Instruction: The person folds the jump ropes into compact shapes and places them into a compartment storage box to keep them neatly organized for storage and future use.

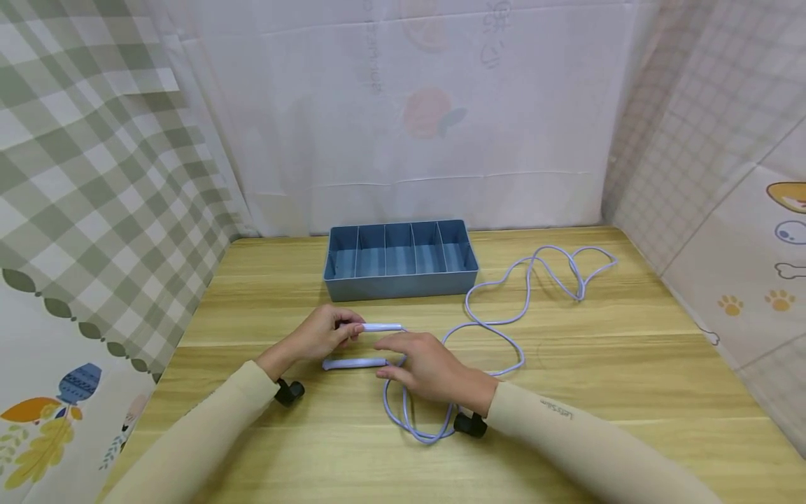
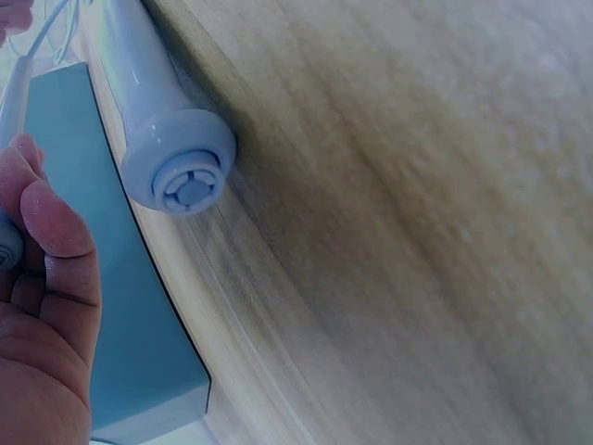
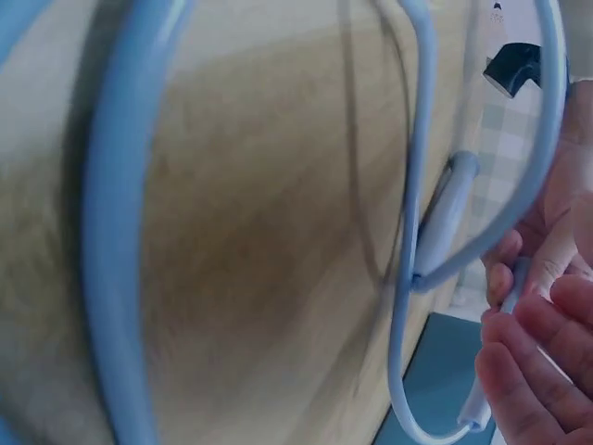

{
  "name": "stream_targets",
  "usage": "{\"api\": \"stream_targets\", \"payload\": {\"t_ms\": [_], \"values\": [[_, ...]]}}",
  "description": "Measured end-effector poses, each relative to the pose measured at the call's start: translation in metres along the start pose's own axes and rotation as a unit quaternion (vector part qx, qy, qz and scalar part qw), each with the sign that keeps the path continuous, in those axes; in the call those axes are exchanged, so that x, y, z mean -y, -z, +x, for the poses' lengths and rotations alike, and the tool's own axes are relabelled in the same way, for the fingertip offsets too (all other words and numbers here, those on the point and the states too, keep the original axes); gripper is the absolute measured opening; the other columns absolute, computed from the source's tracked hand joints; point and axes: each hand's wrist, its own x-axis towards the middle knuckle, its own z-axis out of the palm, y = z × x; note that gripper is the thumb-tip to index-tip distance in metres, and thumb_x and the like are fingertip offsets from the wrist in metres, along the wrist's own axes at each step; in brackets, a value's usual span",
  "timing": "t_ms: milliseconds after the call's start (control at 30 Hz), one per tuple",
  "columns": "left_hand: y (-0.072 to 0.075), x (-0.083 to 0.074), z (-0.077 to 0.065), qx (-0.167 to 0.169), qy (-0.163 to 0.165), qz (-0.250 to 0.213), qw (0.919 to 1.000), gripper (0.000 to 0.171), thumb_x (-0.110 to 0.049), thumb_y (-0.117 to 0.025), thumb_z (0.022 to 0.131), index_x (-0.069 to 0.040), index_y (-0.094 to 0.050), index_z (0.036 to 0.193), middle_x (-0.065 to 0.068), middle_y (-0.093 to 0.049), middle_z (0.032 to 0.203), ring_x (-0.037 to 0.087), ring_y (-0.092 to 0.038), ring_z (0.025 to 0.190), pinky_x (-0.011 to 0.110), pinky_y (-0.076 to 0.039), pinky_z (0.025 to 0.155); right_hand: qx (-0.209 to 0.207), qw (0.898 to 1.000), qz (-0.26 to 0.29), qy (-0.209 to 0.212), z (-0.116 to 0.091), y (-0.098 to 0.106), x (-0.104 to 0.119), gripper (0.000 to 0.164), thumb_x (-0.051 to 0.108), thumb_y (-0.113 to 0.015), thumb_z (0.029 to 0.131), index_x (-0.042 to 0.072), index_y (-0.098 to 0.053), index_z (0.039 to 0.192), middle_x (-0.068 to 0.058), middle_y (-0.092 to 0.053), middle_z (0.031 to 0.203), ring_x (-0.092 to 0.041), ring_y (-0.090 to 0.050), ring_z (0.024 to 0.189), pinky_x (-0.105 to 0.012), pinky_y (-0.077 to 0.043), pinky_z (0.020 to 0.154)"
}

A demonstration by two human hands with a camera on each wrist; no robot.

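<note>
A pale lavender skipping rope lies on the table. My left hand [image 1: 324, 333] pinches one of its handles [image 1: 382, 327] between thumb and fingers, with the cord end pointing right. Closer to me, the second handle [image 1: 355, 363] rests on the wood, roughly parallel; its round ridged end cap [image 2: 190, 181] shows large in the left wrist view. My right hand [image 1: 428, 364] hovers by the cord ends of both handles, thumb and forefinger apart, its fingers [image 3: 533, 380] loosely extended in the right wrist view. Loops of cord [image 1: 406, 413] run beneath and beside this hand.
A blue-grey tray [image 1: 403, 287] with several compartments stands behind the hands. More cord [image 1: 522, 308] trails in loose loops toward the table's back right. Cloth curtains [image 1: 415, 175] hang around the back and both sides of the wooden table [image 1: 630, 371].
</note>
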Motion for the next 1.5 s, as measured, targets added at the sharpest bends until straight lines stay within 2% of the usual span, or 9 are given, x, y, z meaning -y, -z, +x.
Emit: {"api": "stream_targets", "payload": {"t_ms": [300, 600, 867, 1033, 1167, 1300, 1500], "values": [[0.002, 0.000, 0.000, 0.003, -0.002, 0.011, 0.9999, 0.020, -0.019, -0.060, 0.105, -0.004, -0.073, 0.099, 0.006, -0.057, 0.069, 0.013, -0.048, 0.057, 0.025, -0.042, 0.054, 0.007, 0.999, 0.012, -0.030, 0.006, -0.014, -0.001, 0.037, 0.019, -0.084, 0.088, 0.003, -0.072, 0.119, -0.005, -0.075, 0.114, -0.020, -0.071, 0.102, -0.035, -0.056, 0.087], [0.002, 0.001, 0.001, 0.005, -0.003, 0.005, 1.0000, 0.019, -0.018, -0.061, 0.105, -0.005, -0.073, 0.099, 0.014, -0.060, 0.071, 0.013, -0.048, 0.057, 0.025, -0.041, 0.053, 0.049, 0.994, 0.005, -0.092, 0.011, -0.024, 0.001, 0.034, 0.018, -0.082, 0.090, 0.006, -0.072, 0.120, -0.004, -0.074, 0.116, -0.021, -0.066, 0.112, -0.037, -0.051, 0.099], [0.003, 0.000, 0.001, 0.003, 0.002, 0.009, 1.0000, 0.021, -0.020, -0.061, 0.105, -0.004, -0.073, 0.099, 0.008, -0.058, 0.070, 0.013, -0.048, 0.058, 0.025, -0.041, 0.054, 0.089, 0.988, -0.030, -0.125, 0.015, -0.027, 0.004, 0.033, 0.017, -0.082, 0.089, 0.005, -0.073, 0.119, -0.004, -0.073, 0.111, -0.020, -0.065, 0.108, -0.034, -0.052, 0.095], [0.002, 0.002, 0.002, 0.005, -0.003, 0.008, 1.0000, 0.022, -0.020, -0.061, 0.105, -0.002, -0.073, 0.100, 0.004, -0.056, 0.068, 0.012, -0.048, 0.057, 0.025, -0.041, 0.054, 0.108, 0.983, -0.064, -0.134, 0.018, -0.032, 0.003, 0.019, 0.013, -0.082, 0.088, 0.008, -0.077, 0.106, -0.001, -0.069, 0.100, -0.018, -0.062, 0.100, -0.031, -0.053, 0.089], [0.003, 0.002, 0.001, 0.004, -0.001, 0.009, 1.0000, 0.022, -0.019, -0.061, 0.105, -0.002, -0.073, 0.100, 0.003, -0.057, 0.068, 0.011, -0.048, 0.057, 0.024, -0.040, 0.053, 0.109, 0.982, -0.069, -0.140, 0.018, -0.034, 0.003, 0.010, 0.006, -0.078, 0.090, 0.010, -0.077, 0.098, 0.002, -0.068, 0.095, -0.017, -0.063, 0.097, -0.029, -0.053, 0.086], [0.003, 0.001, 0.000, 0.006, 0.002, 0.003, 1.0000, 0.021, -0.019, -0.061, 0.105, -0.002, -0.073, 0.100, 0.005, -0.059, 0.070, 0.013, -0.050, 0.059, 0.023, -0.039, 0.052, 0.098, 0.983, -0.071, -0.137, 0.017, -0.031, 0.005, 0.010, 0.003, -0.076, 0.091, 0.011, -0.077, 0.097, 0.003, -0.068, 0.095, -0.015, -0.063, 0.096, -0.027, -0.054, 0.084], [0.003, 0.001, -0.002, 0.017, 0.001, -0.027, 0.9995, 0.022, -0.016, -0.060, 0.105, 0.002, -0.072, 0.100, 0.013, -0.066, 0.078, 0.020, -0.061, 0.064, 0.029, -0.053, 0.056, 0.029, 0.991, -0.088, -0.098, 0.016, -0.020, 0.008, 0.012, 0.000, -0.077, 0.088, 0.011, -0.078, 0.094, 0.002, -0.067, 0.089, -0.015, -0.061, 0.089, -0.026, -0.053, 0.079]]}}
